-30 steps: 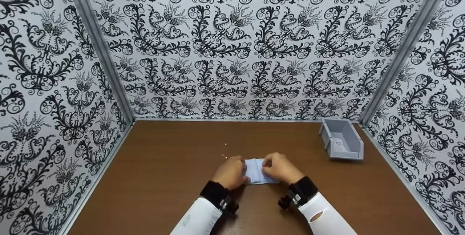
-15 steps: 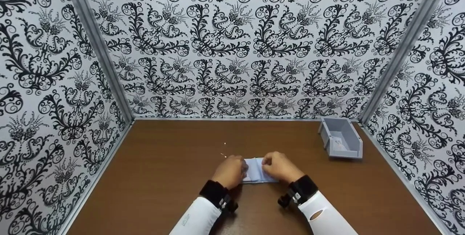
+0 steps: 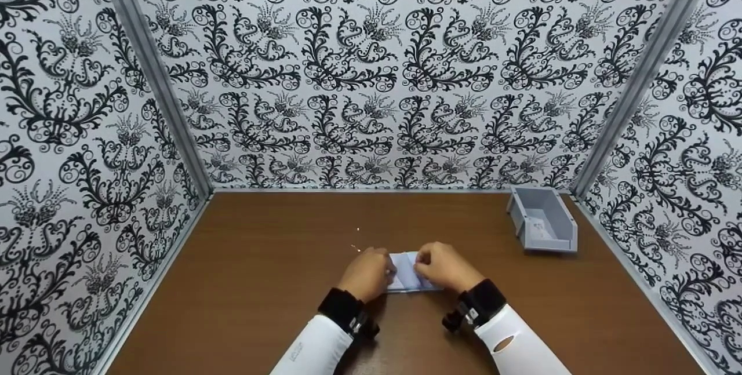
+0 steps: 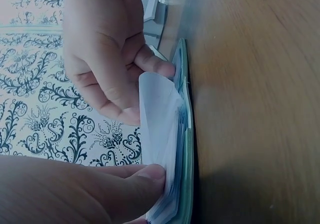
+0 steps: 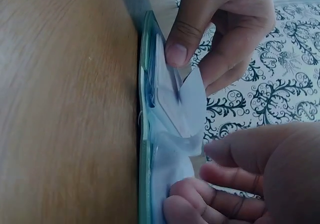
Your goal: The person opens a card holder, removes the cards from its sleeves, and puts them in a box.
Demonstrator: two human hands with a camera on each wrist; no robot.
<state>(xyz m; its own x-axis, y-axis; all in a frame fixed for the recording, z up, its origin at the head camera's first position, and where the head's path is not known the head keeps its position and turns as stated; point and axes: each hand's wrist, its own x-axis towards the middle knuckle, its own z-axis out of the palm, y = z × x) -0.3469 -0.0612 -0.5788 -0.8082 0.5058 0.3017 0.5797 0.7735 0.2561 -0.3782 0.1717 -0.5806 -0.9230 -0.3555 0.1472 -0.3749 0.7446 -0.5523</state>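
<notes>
A small booklet (image 3: 407,273) with pale, partly see-through leaves lies open on the table between both hands. Its greenish cover edge (image 4: 188,149) runs along the tabletop in the left wrist view. My left hand (image 3: 365,275) holds the booklet's left side, thumb (image 5: 177,54) down on the pages. My right hand (image 3: 449,268) is at the right half, thumb and curled fingers pinching the free edge of a raised leaf (image 5: 175,143). That leaf bows up between the hands in both wrist views.
A grey plastic bin (image 3: 543,221) with a pale label inside stands at the table's back right corner. Tiny bright specks (image 3: 357,229) show on the brown tabletop (image 3: 278,247) beyond the left hand. Patterned walls (image 3: 371,73) enclose the back and sides.
The left thumb, earlier stretched along the booklet's near edge, has drawn in onto the pages. My right hand has shifted slightly left, and the leaf at its fingertips stands more raised.
</notes>
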